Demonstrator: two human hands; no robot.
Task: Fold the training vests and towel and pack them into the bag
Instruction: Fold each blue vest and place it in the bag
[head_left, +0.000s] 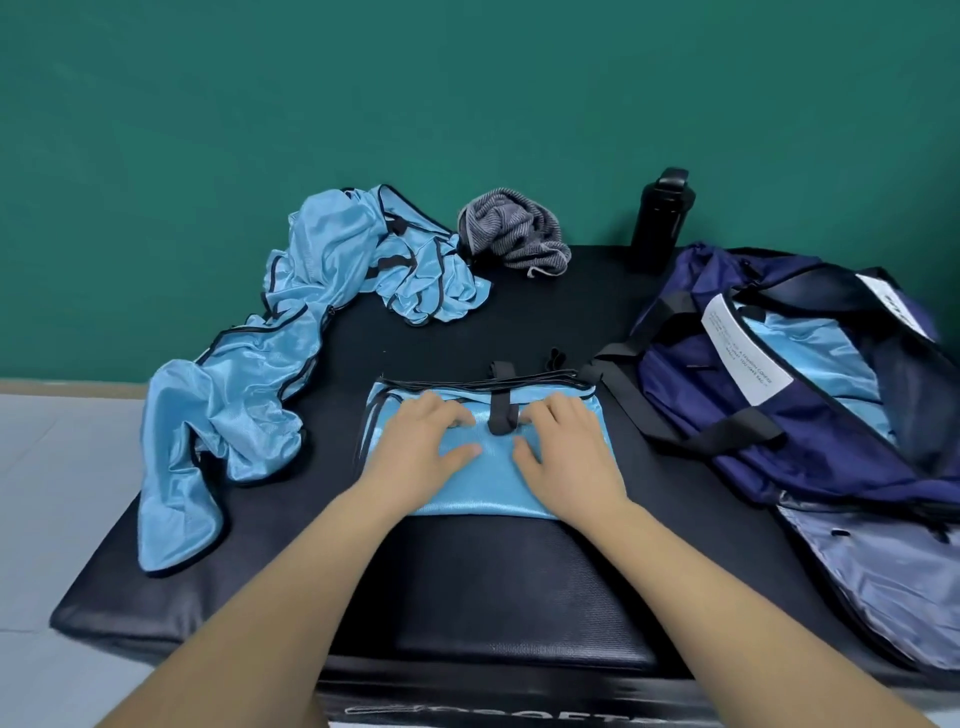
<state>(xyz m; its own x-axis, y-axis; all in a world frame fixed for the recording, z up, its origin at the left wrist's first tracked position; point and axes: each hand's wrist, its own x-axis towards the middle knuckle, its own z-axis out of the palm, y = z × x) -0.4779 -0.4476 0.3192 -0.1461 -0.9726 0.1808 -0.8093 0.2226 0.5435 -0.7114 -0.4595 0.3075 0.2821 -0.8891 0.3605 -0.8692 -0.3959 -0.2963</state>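
Vest (491, 480), folded, mid-mat (493, 577) between side edges, pressed by left hand (421, 452) and right hand (569, 457), fingers flat, gripping nothing.

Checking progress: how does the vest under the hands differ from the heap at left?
The folded vest is a flat rectangle; the heaped vests lie crumpled. The left hand and right hand rest on the folded vest; the heaped vests lie untouched. Both are light blue, black-trimmed.
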